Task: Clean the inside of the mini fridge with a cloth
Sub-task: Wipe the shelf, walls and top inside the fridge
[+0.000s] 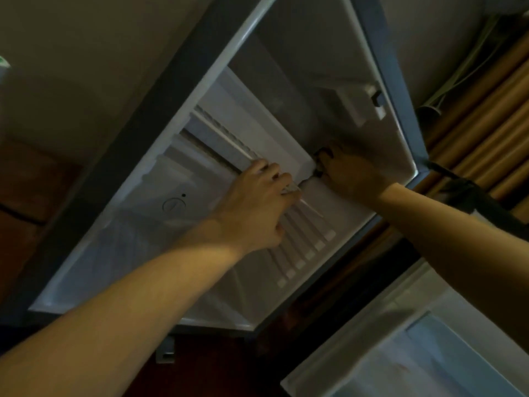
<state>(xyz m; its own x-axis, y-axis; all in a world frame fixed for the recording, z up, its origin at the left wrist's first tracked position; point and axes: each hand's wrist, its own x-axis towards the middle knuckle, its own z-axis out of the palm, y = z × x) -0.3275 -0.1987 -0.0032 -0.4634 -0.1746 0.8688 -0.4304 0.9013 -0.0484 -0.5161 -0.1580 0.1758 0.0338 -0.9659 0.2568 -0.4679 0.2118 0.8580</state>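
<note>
One mini fridge [257, 81] open, smooth white plastic inside, two bare hands in, left hand [254, 204] gripping one thin shelf edge [310, 209], right hand [350, 170] clutching something dark (cloth, can't confirm), six ribbed slots [303, 253].

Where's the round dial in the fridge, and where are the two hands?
Round white dial [173, 205]: head view, its centre.
Left hand [253, 206]: head view, its back.
Right hand [353, 173]: head view, its back.

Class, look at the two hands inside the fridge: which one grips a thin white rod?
The left hand; its fingers curl round the rod, while the right hand grips something dark.
</note>
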